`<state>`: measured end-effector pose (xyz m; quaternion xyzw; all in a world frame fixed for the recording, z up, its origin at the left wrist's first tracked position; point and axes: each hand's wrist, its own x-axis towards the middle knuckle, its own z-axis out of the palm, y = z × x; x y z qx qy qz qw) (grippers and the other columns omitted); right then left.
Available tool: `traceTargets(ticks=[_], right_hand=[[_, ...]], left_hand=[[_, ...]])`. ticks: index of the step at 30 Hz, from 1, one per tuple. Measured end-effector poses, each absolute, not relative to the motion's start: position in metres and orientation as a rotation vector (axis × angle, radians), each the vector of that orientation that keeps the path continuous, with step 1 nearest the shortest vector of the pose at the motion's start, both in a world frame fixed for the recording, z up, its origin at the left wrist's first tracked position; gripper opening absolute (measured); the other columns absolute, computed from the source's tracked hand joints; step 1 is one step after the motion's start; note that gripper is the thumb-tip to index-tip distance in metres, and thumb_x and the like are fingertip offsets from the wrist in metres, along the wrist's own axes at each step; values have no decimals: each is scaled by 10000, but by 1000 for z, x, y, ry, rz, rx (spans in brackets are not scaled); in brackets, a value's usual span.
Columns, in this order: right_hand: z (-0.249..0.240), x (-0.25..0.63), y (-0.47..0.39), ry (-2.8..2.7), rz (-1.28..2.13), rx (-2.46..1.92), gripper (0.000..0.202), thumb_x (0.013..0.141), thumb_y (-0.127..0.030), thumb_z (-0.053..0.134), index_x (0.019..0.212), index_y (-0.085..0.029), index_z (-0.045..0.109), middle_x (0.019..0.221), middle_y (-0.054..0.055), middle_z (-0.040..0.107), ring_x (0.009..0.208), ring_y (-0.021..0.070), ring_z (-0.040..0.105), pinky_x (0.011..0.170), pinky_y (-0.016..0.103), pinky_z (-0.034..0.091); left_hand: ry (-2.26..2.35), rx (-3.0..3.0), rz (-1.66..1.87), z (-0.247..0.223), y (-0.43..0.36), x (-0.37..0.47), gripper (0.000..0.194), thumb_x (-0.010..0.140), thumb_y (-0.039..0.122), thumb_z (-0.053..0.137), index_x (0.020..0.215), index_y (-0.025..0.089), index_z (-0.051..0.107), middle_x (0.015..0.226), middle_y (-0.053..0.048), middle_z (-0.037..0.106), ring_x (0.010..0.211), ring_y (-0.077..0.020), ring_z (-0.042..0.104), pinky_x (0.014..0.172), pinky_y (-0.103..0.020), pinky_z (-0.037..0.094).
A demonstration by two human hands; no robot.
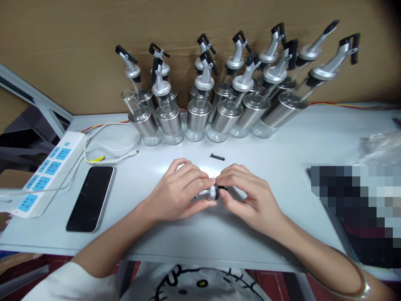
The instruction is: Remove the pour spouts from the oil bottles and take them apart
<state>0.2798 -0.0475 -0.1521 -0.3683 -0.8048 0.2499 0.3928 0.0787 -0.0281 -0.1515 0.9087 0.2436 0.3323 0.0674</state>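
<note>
Above the front part of the table, my left hand (183, 192) is closed round a silver pour spout (207, 193), which lies sideways with its black stopper end to the right. My right hand (250, 198) pinches at that black end, and a small dark piece (222, 187) shows between its fingertips; whether it is part of the spout I cannot tell. Just beyond my hands lies a small black plastic strip (218, 157). Several glass bottles with steel sleeves stand behind it, most topped with silver and black spouts. The front left bottle (144, 123) has an open neck.
On the left are a black-screened phone (90, 199), a white power strip (46, 173) and a coiled white cable (112, 160). A pixelated dark object (357, 209) lies at the right, with clear plastic wrap (380, 148) behind it. Cardboard (78, 54) rises along the table's back edge.
</note>
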Motion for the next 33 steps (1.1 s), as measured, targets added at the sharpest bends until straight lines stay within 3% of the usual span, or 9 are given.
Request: traceTargets(ticks=[10, 18, 24, 33], right_hand=[[-152, 285, -48, -1924, 751, -1087, 166, 933, -158, 487, 853, -212, 621, 754, 14, 674, 711, 155, 597, 672, 319, 436], [-151, 284, -45, -1970, 738, -940, 134, 823, -125, 623, 917, -219, 613, 849, 28, 687, 804, 187, 622, 757, 380, 449], [-150, 285, -42, -2034, 730, -902, 117, 807, -96, 626, 814, -212, 609, 816, 26, 707, 784, 179, 644, 745, 362, 470], [-148, 287, -43, -1926, 974, -937, 135, 823, -106, 613, 729, -200, 635, 829, 48, 713, 772, 163, 672, 704, 301, 523]], left_hand=[[712, 2642, 1036, -154, -27, 77, 268, 906, 362, 607, 1045, 151, 517, 935, -64, 701, 851, -177, 626, 863, -377, 456], [709, 2720, 1024, -157, -26, 77, 238, 922, 351, 584, 1043, 158, 518, 939, -64, 703, 866, -175, 627, 857, -366, 456], [718, 2858, 928, -154, -26, 76, 222, 939, 350, 551, 1037, 152, 536, 931, -52, 704, 847, -175, 617, 896, -392, 434], [703, 2914, 880, -149, -27, 77, 202, 938, 330, 539, 1026, 150, 556, 907, -49, 686, 855, -178, 600, 952, -400, 452]])
